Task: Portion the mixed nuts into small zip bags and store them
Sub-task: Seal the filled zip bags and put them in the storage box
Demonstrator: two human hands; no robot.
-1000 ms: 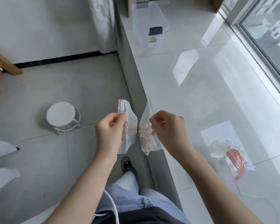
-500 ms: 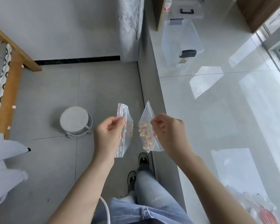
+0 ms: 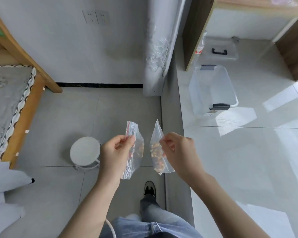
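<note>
My left hand (image 3: 116, 152) pinches a small clear zip bag (image 3: 137, 146) with a red seal strip; mixed nuts show in its lower half. My right hand (image 3: 178, 152) pinches a second small zip bag (image 3: 156, 152), also holding nuts, by its upper edge. Both bags hang in the air side by side, a short gap apart, over the floor beside the platform edge. An open clear plastic storage box (image 3: 213, 90) with dark latches stands on the raised tiled platform (image 3: 248, 160) ahead to the right. Its lid (image 3: 220, 48) with a black handle lies behind it.
A small round white stool (image 3: 85, 152) stands on the floor to the left. A wooden bed frame (image 3: 24, 93) with a patterned cover fills the far left. A curtain (image 3: 159, 48) hangs at the platform corner, a wooden cabinet (image 3: 198, 31) behind it. My shoe (image 3: 150, 188) is below the bags.
The view has tilted up and shifted, bringing the storage box and lid closer into sight; the large bag on the platform has left the view. Both hands still hold their bags.
</note>
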